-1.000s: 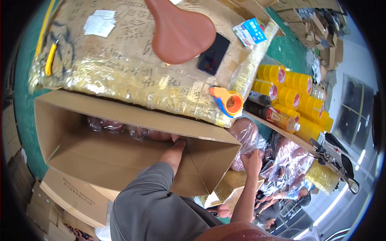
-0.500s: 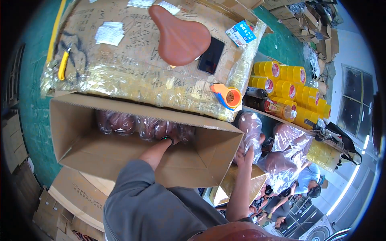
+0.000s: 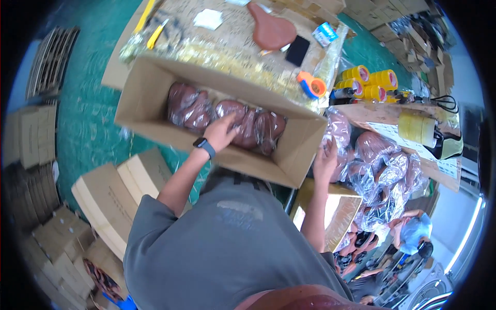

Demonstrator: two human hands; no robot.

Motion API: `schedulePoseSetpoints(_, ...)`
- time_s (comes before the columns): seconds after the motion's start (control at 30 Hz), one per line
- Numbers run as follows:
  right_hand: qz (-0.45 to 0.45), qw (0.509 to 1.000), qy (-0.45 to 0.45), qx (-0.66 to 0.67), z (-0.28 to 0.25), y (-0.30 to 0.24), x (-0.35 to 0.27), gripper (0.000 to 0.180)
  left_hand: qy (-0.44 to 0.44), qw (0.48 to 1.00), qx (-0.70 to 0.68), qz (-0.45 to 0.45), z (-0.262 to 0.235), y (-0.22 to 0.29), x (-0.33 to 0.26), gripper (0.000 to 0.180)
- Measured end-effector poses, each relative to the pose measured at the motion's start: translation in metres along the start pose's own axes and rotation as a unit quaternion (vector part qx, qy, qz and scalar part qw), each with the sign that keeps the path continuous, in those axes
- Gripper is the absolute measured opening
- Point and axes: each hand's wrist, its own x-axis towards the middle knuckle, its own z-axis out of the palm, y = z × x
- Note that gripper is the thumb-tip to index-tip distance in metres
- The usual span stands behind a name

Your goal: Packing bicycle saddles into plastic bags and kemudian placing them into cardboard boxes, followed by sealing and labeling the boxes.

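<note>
Left hand point(image 3: 222, 133) rests loosely on bagged saddles point(image 3: 188, 106) already in the carton point(image 3: 299, 144). Right hand point(image 3: 326, 157), grip unclear, touches unpacked saddles point(image 3: 338, 126) right of the carton.

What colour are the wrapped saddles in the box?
The saddles are reddish brown; the head view shows it best.

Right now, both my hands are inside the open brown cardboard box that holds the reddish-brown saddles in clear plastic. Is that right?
Not quite. The head view shows only your left hand inside the open brown cardboard box, which does hold reddish-brown saddles in clear plastic. Your right hand is outside it, beside its right end.
</note>
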Motion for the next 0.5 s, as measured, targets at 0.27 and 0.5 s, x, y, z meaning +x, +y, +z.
schedulePoseSetpoints(0.27, -0.199, 0.966, -0.164, -0.01, 0.041, -0.001, -0.168, 0.06, 0.189, 0.982, -0.027, -0.008, -0.009, 0.071, -0.199, 0.036)
schedulePoseSetpoints(0.5, -0.265, 0.951, -0.154, -0.033, 0.022, -0.019, -0.193, 0.048, 0.195, 0.978, -0.021, -0.073, -0.044, 0.002, -0.329, 0.036)
